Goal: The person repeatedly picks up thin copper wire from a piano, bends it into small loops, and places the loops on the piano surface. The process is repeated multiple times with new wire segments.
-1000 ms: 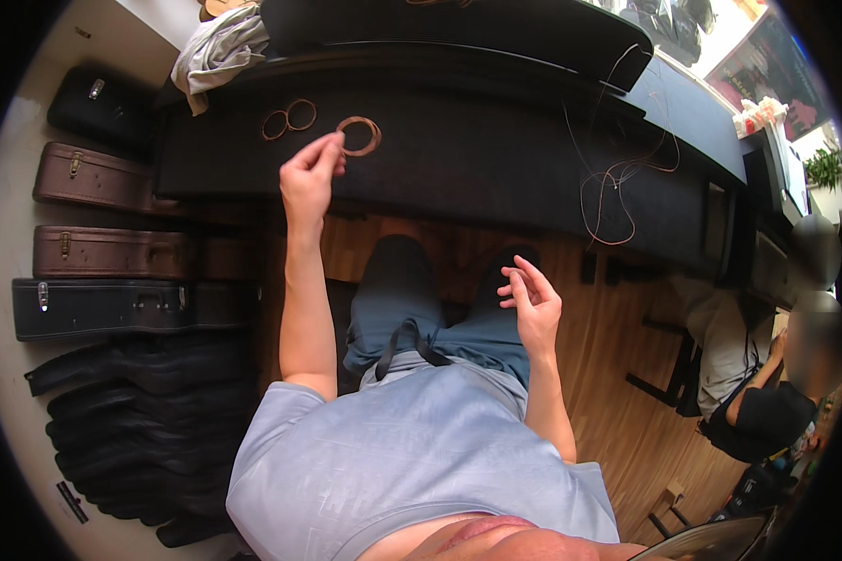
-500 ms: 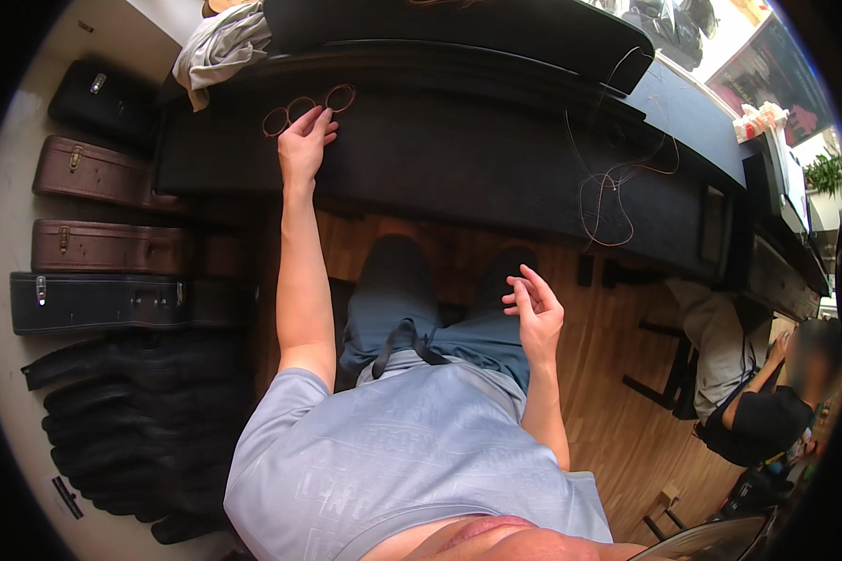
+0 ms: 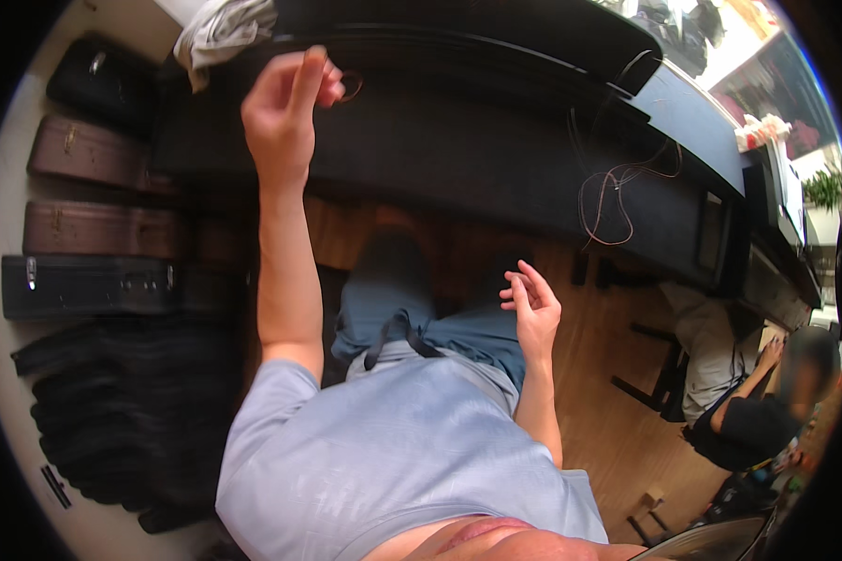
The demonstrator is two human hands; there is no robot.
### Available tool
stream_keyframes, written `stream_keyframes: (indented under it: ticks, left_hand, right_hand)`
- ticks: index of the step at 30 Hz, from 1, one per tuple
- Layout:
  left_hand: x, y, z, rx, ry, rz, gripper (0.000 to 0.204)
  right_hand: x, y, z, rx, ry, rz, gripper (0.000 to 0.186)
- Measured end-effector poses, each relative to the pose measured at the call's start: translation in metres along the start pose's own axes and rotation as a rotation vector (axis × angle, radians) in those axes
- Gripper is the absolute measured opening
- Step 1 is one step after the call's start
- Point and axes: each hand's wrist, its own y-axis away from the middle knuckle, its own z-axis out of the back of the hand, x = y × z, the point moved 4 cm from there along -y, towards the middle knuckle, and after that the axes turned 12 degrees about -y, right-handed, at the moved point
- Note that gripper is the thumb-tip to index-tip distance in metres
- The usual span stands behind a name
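My left hand [image 3: 288,107] is raised over the left part of a black bench-like surface [image 3: 440,154]. Its fingers are bent and smeared by motion, so whether they grip anything does not show. Just right of the fingertips is a small coil [image 3: 352,86] of thin copper-coloured wire; whether it touches the hand cannot be made out. Any coils behind the hand are hidden. Above my right thigh hovers my right hand [image 3: 536,304], palm turned inward, fingers loosely bent and apart, holding nothing. Loose copper-coloured wires [image 3: 617,206] lie tangled at the right, some hanging over the near edge.
A grey cloth [image 3: 220,42] lies at the far left. Brown and black instrument cases [image 3: 94,229] stack along the left wall, above several soft black bags [image 3: 112,411]. On the right, a seated person in black [image 3: 753,425] works beside a grey-covered thing [image 3: 706,346].
My left hand has risen off the coils and come closer to the camera, shifting slightly left. Two of the three coils are no longer visible. My right hand stays almost still.
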Motion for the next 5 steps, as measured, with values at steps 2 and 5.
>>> stream_keyframes:
  ticks: [2, 5]
  left_hand:
    - [-0.048, -0.012, -0.009, 0.276, 0.181, -0.321, 0.034]
    - [-0.100, -0.015, -0.035, 0.527, 0.482, -0.554, 0.032]
  right_hand:
    - [-0.004, 0.002, 0.003, 0.015, -0.015, 0.001, 0.035]
    - [0.005, 0.008, 0.004, -0.030, 0.065, 0.019, 0.035]
